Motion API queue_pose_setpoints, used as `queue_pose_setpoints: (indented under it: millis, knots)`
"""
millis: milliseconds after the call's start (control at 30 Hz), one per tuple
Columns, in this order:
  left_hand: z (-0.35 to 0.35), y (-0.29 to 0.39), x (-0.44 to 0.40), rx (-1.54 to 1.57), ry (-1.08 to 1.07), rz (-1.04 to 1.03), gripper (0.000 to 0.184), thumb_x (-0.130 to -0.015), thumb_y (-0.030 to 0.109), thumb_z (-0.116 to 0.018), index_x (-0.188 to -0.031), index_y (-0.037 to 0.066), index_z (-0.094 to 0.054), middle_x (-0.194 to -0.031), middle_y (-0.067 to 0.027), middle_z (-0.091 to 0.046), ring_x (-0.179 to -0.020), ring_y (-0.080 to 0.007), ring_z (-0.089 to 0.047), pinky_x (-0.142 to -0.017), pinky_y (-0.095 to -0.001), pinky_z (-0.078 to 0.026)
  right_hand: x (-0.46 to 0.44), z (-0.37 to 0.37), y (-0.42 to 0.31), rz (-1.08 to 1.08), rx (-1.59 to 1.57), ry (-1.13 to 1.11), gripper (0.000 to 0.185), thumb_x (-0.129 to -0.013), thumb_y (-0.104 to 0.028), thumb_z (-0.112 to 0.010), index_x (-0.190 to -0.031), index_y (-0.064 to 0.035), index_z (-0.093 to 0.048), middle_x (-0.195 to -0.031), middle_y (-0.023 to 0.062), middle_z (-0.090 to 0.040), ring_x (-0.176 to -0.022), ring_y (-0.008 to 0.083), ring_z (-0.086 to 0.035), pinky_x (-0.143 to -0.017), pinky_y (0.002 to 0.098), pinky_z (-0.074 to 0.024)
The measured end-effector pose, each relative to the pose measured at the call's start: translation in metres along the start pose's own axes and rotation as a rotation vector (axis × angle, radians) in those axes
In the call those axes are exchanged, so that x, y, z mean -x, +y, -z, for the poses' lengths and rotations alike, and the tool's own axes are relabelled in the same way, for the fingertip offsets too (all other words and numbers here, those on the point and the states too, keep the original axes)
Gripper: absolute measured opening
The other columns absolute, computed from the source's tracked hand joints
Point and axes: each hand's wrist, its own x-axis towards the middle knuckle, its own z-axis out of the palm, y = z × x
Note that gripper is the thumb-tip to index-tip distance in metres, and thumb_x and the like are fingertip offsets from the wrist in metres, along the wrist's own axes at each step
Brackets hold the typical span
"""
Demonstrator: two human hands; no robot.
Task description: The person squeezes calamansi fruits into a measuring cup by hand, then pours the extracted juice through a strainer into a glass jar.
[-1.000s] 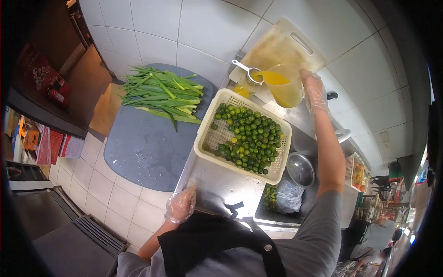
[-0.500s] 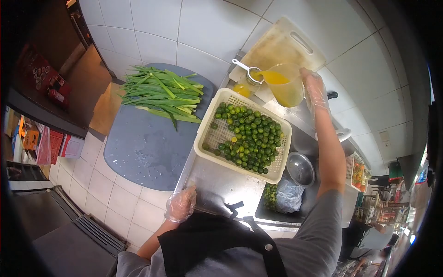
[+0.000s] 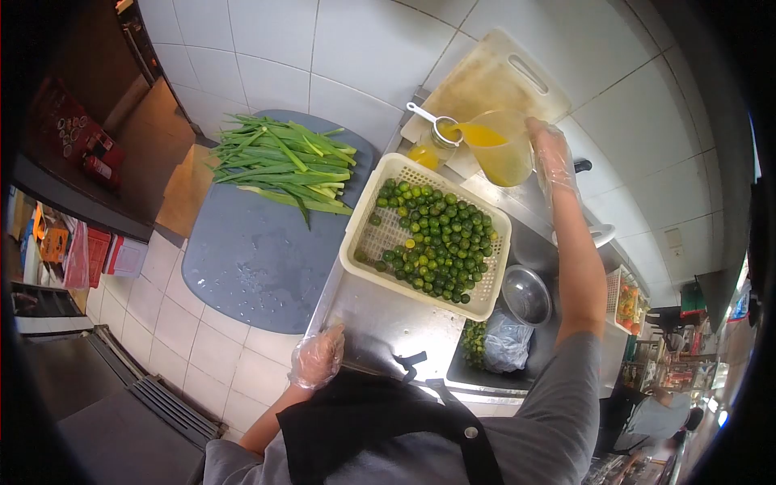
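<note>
My right hand [image 3: 553, 158], in a clear plastic glove, grips a clear jug [image 3: 505, 153] of yellow-orange liquid. The jug is tilted to the left, its liquid running into a small white-handled strainer [image 3: 446, 130]. Beneath the strainer is a clear container [image 3: 425, 156] with yellow liquid in it, partly hidden. My left hand [image 3: 317, 356], also gloved, is closed with curled fingers at the front left corner of the steel counter [image 3: 380, 319]; whatever it may hold is hidden. Between my hands stands a cream perforated basket [image 3: 353, 257] of small green citrus fruits [image 3: 436, 234].
Long green leaves [image 3: 287, 162] lie on a grey surface [image 3: 250, 250] at left. A cutting board [image 3: 485, 81] leans against the tiled wall. In the dark sink are a metal bowl [image 3: 526, 296], a plastic bag [image 3: 507, 343] and cut green pieces [image 3: 472, 345]. Another person [image 3: 659, 414] is at far right.
The liquid level in the tilted jug looks slightly lower. My hands stay almost still. The person at far right has shifted a little.
</note>
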Motion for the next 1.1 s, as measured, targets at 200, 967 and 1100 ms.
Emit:
queue_pose_setpoints:
  millis: [200, 967, 1100]
  knots:
    - [0.001, 0.0, -0.001, -0.037, 0.077, -0.103, 0.043, -0.08, 0.004, -0.066, -0.121, 0.011, -0.056, -0.077, -0.01, -0.064, -0.064, -0.0313, -0.063, -0.056, -0.0431, -0.049, 0.002, 0.002, -0.005, 0.006, 0.084, -0.009, 0.052, -0.085, -0.044, -0.056, -0.105, 0.0022, -0.068, -0.106, 0.0219, -0.068, -0.098, 0.0344, -0.062, -0.089, 0.0411, -0.0444]
    - [0.007, 0.009, -0.006, -0.083, 0.082, -0.086, 0.032, -0.082, 0.007, -0.065, -0.114, 0.01, -0.062, -0.075, -0.0097, -0.062, -0.061, -0.0302, -0.062, -0.054, -0.0418, -0.049, 0.01, 0.006, -0.012, -0.002, -0.014, -0.017, 0.053, -0.084, -0.045, -0.059, -0.105, 0.0035, -0.067, -0.105, 0.0224, -0.068, -0.096, 0.0325, -0.062, -0.089, 0.0407, -0.0443]
    - [0.004, 0.005, -0.004, -0.132, 0.047, -0.064, 0.033, -0.082, 0.006, -0.065, -0.115, 0.011, -0.062, -0.075, -0.0097, -0.062, -0.061, -0.03, -0.062, -0.054, -0.0418, -0.049, 0.006, 0.005, -0.01, 0.002, 0.072, 0.029, 0.054, -0.083, -0.045, -0.06, -0.105, 0.0036, -0.067, -0.104, 0.0217, -0.068, -0.096, 0.032, -0.062, -0.089, 0.041, -0.0443]
